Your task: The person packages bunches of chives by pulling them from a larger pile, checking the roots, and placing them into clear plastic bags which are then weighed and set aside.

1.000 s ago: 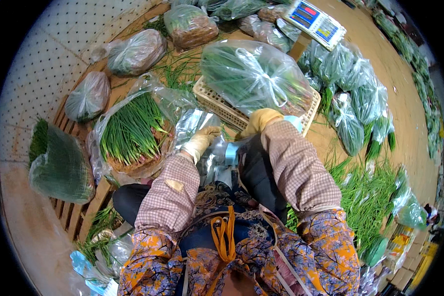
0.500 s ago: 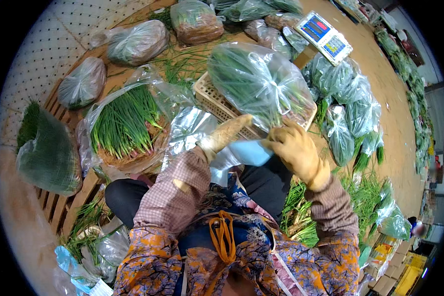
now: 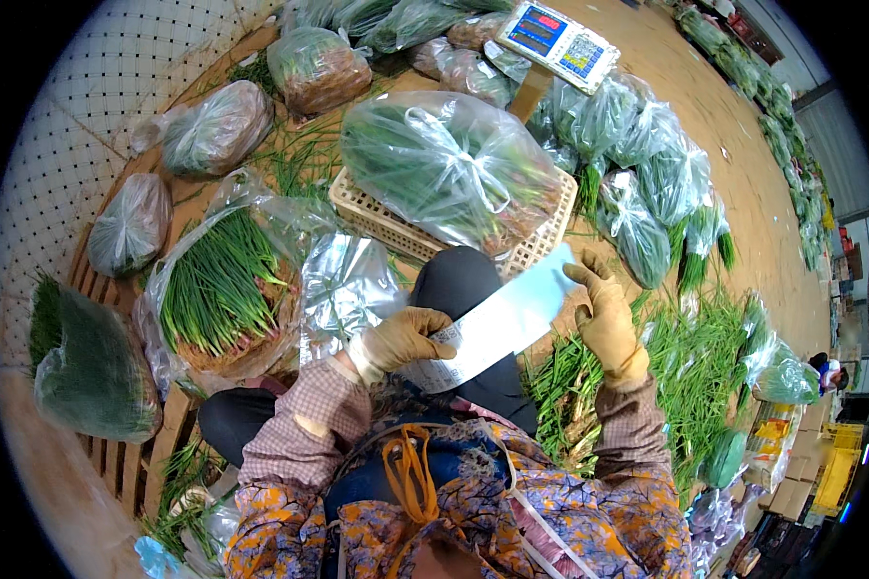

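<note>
Both my hands wear tan work gloves. My left hand (image 3: 403, 340) is closed on one end of a strip of labels (image 3: 497, 328), printed white at the near end and pale blue toward the far end. The strip slants up to the right above my dark-trousered knee. Beside its far end is my right hand (image 3: 605, 314), thumb and fingers apart; whether a fingertip touches the strip is unclear. Just beyond, a tied clear bag of green onions (image 3: 434, 164) lies on a beige plastic crate (image 3: 396, 227).
An open bag of green onions (image 3: 217, 289) sits at left, with silvery plastic film (image 3: 348, 289) beside it. A digital scale (image 3: 558, 43) stands behind the crate. Filled bags (image 3: 647, 193) lie at right, loose green onions (image 3: 695, 372) nearer, and a wooden pallet (image 3: 169, 439) at left.
The strip has been raised and spread out between my hands. My right hand's fingers have come apart, and my left hand has moved lower. The whole view has shifted slightly.
</note>
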Motion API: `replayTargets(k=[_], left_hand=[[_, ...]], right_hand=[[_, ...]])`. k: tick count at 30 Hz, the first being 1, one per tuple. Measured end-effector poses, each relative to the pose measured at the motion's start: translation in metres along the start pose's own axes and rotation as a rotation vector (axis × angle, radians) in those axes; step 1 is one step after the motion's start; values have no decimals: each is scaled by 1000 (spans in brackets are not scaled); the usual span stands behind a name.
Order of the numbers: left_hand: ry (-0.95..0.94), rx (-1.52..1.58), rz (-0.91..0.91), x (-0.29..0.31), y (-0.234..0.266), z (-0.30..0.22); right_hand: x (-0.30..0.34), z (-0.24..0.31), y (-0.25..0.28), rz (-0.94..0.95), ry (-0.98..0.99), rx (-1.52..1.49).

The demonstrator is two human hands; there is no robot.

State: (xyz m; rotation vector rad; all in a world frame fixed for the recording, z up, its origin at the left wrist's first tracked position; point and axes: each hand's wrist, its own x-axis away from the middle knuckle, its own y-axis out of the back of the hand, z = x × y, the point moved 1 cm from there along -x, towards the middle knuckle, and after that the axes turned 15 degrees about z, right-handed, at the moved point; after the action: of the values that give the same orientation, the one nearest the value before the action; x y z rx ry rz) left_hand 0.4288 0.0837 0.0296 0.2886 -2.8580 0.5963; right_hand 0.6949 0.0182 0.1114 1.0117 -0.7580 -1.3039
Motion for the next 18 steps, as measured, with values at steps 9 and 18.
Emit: replayTargets(k=[9,18], left_hand=[[-55,224,80,-26,-26,-18],[287,-328,232,24,1,-19]], right_hand=[[1,33,-39,511,-68,-759],[-93,-110,-32,-424,-406,-747]])
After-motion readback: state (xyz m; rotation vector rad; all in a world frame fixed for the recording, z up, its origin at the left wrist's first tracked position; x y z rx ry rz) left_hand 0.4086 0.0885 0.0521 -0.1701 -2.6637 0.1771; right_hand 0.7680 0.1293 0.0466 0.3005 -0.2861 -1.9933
